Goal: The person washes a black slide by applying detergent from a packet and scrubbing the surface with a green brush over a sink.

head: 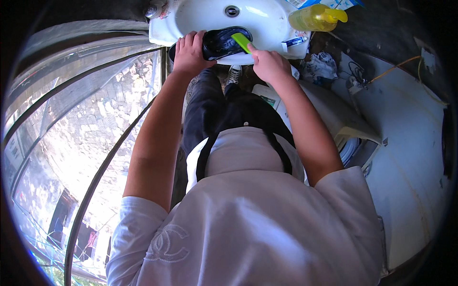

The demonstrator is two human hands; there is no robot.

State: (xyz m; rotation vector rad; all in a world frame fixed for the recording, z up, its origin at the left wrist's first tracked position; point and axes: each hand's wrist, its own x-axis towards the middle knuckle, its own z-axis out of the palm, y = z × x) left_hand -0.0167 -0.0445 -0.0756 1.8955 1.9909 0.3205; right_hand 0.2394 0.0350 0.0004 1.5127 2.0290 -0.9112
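Note:
A black slipper lies sideways across the front rim of the white washbasin. Whitish wet streaks show on its upper face. Gripping the slipper toward its left end is my left hand, with the fingers over the far edge and the thumb at the near edge. My right hand holds the end of a light-green brush. The brush's far end rests over the right part of the slipper; its bristles are hidden from above.
A yellow pump bottle and a toothpaste tube lie on the basin's right ledge. A crumpled plastic bag sits lower right, near a grey plastic stool. A window with dark frame bars curves along my left side.

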